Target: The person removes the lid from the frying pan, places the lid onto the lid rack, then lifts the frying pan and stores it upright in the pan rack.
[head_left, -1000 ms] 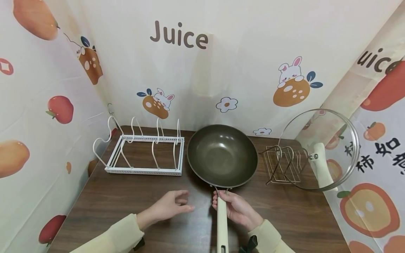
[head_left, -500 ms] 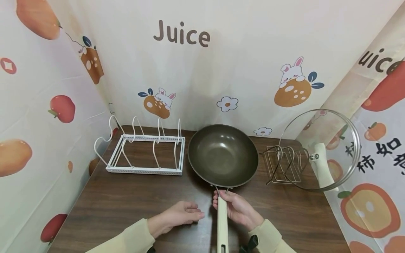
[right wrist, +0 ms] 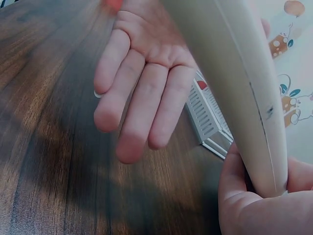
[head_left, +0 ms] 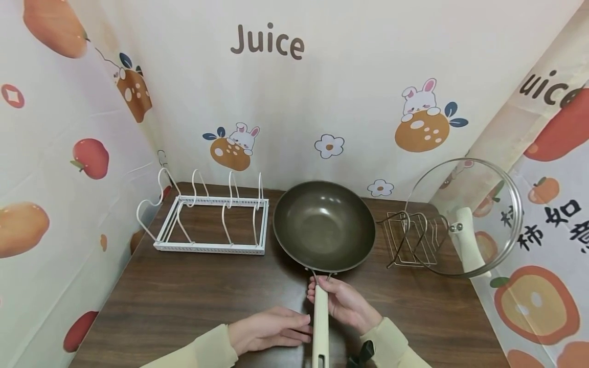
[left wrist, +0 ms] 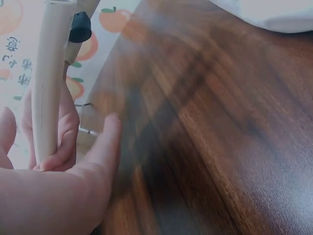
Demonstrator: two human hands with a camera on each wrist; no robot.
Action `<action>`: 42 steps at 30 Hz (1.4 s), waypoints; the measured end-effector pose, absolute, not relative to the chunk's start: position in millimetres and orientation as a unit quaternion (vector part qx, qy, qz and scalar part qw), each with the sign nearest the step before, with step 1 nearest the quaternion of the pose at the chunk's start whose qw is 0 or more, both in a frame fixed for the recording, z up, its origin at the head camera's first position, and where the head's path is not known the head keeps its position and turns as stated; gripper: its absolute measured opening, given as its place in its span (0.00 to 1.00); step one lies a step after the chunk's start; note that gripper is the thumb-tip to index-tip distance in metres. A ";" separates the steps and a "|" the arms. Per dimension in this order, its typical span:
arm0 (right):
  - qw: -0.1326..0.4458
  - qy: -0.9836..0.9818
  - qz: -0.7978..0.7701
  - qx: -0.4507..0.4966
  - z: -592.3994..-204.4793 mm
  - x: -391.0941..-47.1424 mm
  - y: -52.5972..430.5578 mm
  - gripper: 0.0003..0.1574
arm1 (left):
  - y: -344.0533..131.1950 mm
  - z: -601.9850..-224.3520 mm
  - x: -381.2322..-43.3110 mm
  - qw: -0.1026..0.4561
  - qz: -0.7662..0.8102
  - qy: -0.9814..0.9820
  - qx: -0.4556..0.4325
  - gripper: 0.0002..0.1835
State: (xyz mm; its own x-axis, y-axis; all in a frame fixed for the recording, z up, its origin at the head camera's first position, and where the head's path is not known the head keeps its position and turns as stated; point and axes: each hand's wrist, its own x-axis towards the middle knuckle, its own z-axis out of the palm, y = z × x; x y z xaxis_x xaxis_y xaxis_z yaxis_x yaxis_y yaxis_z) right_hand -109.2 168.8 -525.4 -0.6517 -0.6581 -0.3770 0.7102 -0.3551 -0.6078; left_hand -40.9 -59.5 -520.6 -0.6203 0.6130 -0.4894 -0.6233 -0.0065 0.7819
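Observation:
A dark frying pan (head_left: 324,225) lies on the wooden table, its cream handle (head_left: 320,322) pointing toward me. My right hand (head_left: 347,304) grips that handle close to the pan's rim; the right wrist view shows thumb and fingers on both sides of the handle (right wrist: 244,93). Just left of the handle is my left hand (head_left: 276,329), fingers stretched out and holding nothing. In the right wrist view the left hand's palm and straight fingers (right wrist: 146,93) face the camera, apart from the handle.
Left of the pan stands a white rack (head_left: 211,249) with upright loops. To the right, a glass lid (head_left: 513,204) with a cream handle leans in a small wire rack (head_left: 409,240). Printed curtains (head_left: 276,102) close off the back and sides.
My left hand has moved right and nearer to me, coming close beside the pan's handle. The right hand keeps its grip, and the pan has stayed in place.

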 end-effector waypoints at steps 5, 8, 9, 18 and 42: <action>0.417 0.388 -0.822 0.027 -526.5 -109.9 168.2 0.15 | -54.7 -519.8 -43.9 0.454 0.720 0.525 -0.001 0.24; 0.418 0.391 -0.820 0.024 -527.3 -110.4 167.6 0.14 | -51.7 -518.5 -45.3 0.469 0.722 0.508 0.002 0.23; 0.418 0.393 -0.819 0.023 -527.6 -110.7 167.3 0.14 | -50.7 -518.0 -45.5 0.475 0.722 0.503 0.003 0.22; 0.422 0.388 -0.819 0.013 -529.8 -112.6 164.6 0.14 | -44.5 -516.7 -48.3 0.505 0.729 0.461 0.042 0.21; 0.415 0.388 -0.823 -0.022 -532.3 -113.5 164.8 0.13 | -34.9 -508.8 -51.0 0.473 0.718 0.507 0.052 0.11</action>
